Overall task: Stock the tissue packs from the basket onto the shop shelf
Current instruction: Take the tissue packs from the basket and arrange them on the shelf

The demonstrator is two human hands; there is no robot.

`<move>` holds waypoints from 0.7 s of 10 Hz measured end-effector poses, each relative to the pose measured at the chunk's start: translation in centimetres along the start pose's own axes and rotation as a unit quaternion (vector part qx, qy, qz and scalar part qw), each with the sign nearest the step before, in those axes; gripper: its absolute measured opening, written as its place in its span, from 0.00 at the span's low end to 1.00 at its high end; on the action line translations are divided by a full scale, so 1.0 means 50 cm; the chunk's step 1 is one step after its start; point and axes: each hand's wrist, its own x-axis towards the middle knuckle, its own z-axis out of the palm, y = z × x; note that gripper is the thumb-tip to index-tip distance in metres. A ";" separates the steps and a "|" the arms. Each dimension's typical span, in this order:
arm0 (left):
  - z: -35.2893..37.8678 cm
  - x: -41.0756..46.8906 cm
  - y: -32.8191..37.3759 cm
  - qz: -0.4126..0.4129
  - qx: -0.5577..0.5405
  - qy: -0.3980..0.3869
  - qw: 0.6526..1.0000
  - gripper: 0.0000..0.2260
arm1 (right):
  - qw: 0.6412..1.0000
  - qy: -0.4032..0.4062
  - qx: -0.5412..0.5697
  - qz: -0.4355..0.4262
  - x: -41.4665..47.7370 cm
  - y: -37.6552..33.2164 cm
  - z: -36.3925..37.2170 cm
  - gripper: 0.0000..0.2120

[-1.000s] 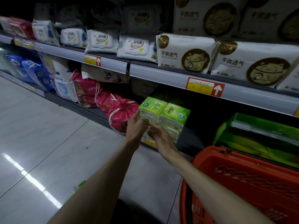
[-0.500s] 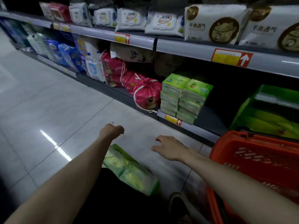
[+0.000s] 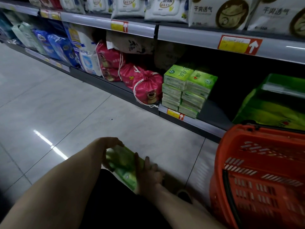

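Note:
A green tissue pack (image 3: 124, 164) lies low on the floor in front of me, its plastic wrap shiny. My left hand (image 3: 107, 151) curls over its far left end and my right hand (image 3: 148, 174) presses against its right side, so both hold it. Two stacks of green tissue packs (image 3: 186, 90) stand side by side on the bottom shelf (image 3: 212, 111). The red basket (image 3: 259, 171) sits on the floor at the right; its inside is not visible.
Red drawstring bags (image 3: 146, 90) crowd the shelf just left of the stacks. Large green packs (image 3: 272, 104) fill the shelf to the right, behind the basket. An upper shelf edge (image 3: 189, 35) with price tags overhangs. Grey floor tiles (image 3: 66, 104) spread left.
My hands left the stacked packs on the shelf, dropped towards the floor, and have now closed on the green pack lying there. The view tilted down and left.

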 end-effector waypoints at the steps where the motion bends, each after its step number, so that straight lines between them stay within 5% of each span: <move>1: 0.008 -0.038 0.007 -0.014 -0.048 0.002 0.999 0.14 | 0.998 0.047 0.050 -0.004 0.006 0.020 -0.003 0.45; 2: 0.000 -0.035 0.025 -0.019 -0.071 0.001 0.997 0.18 | 0.999 0.020 0.024 -0.033 -0.008 0.049 -0.042 0.61; 4: 0.012 -0.098 0.100 0.093 -0.084 0.021 0.992 0.38 | 0.990 0.083 0.115 -0.008 -0.070 0.116 -0.105 0.62; 7: 0.083 -0.196 0.166 0.292 -0.134 -0.001 0.947 0.24 | 0.959 0.184 0.209 0.061 -0.202 0.176 -0.251 0.56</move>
